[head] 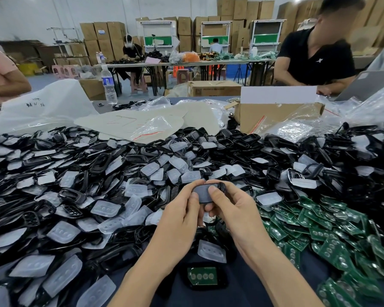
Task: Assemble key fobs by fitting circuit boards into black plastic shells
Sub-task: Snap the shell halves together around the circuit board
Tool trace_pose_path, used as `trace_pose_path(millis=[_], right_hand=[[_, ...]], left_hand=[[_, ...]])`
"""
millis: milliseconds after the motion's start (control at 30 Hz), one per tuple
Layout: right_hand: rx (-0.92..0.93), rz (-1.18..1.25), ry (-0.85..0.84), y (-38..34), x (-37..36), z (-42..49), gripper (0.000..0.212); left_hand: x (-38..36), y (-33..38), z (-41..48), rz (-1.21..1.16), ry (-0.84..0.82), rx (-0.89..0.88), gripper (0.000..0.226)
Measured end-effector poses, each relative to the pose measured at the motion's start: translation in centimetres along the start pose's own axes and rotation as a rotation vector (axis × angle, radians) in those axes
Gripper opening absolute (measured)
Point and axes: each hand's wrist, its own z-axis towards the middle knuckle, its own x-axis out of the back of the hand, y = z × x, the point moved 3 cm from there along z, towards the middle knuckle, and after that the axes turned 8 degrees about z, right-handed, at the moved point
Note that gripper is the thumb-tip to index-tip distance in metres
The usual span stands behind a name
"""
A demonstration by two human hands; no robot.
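Thumbs pressed side by side on the top face of a black shell (203, 191), the other fingers of both hands curled under and behind it, so it was clamped from either end and held clear above the heap. The left hand (180, 220) gripped its near-left end; the right hand (233, 209) wrapped the far-right end, index finger hooked over the edge. Both forearms reached in from the bottom and met at the middle, wrists nearly touching.

Just under the wrists, on the dark table (242, 284), lay a finished shell with a green board (203, 276) seated in it. A heap of black shells and cloudy button pads (75, 185) covered the left and the far side; a pile of green circuit boards (319, 229) spread on the right. Beyond stood an open cardboard box (275, 114), plastic bags and a water bottle (108, 85). A person in a black shirt (313, 56) sat opposite, with stacked cartons (102, 36) along the back wall.
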Motion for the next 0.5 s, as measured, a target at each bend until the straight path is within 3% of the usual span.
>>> trace_pose_path(millis=[500], right_hand=[[-0.097, 0.124, -0.049, 0.90, 0.21, 0.51, 0.009]], left_hand=[[-0.58, -0.04, -0.66, 0.167, -0.084, -0.080, 0.035]])
